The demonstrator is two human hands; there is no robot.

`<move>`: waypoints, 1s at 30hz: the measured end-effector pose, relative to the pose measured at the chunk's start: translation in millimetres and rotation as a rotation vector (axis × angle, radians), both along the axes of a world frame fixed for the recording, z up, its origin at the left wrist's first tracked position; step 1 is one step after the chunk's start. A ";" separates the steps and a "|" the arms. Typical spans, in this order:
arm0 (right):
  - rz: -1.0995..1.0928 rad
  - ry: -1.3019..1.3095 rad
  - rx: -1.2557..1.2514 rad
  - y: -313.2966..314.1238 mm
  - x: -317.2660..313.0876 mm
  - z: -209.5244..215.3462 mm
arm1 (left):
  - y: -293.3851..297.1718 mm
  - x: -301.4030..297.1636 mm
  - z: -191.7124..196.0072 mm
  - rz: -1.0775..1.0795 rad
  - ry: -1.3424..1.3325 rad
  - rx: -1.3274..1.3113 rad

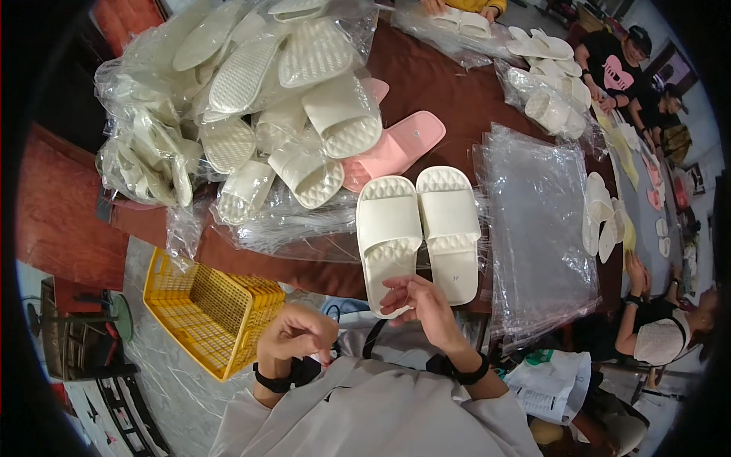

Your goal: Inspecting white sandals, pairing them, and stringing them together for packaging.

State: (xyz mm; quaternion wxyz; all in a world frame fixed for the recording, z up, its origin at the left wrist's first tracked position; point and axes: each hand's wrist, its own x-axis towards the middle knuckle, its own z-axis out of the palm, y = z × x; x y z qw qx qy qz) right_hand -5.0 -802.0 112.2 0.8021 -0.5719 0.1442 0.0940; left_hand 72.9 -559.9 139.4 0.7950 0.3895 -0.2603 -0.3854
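Note:
A pair of cream slippers, the left one [389,228] and the right one [448,228], lies side by side at the table's near edge, heels toward me. My right hand [428,311] hovers at the left slipper's heel, covering part of it, with its fingers apart and nothing held. To its left, my left hand [306,332] is curled in a loose fist in front of my body, apart from the slippers. Nothing shows in it. Behind the pair lies a pink slipper [411,141]. A stack of transparent plastic bags [537,221] is to the right.
Bagged cream slippers [247,76] are heaped at the left of the brown-covered table [430,84]. A yellow plastic basket [209,297] stands on the floor at lower left. More slippers [598,213] lie at right, where co-workers [620,68] are at the tables.

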 end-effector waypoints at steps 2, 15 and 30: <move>-0.062 0.109 0.326 -0.4 4.1 12.8 | -0.8 2.3 -6.1 -0.050 0.009 0.108; -0.177 0.104 0.142 -23.8 -37.7 12.2 | -66.0 10.4 -33.3 0.012 0.063 0.561; -0.117 0.077 0.092 -21.3 -33.6 20.4 | -110.0 5.1 -31.2 0.047 0.323 0.480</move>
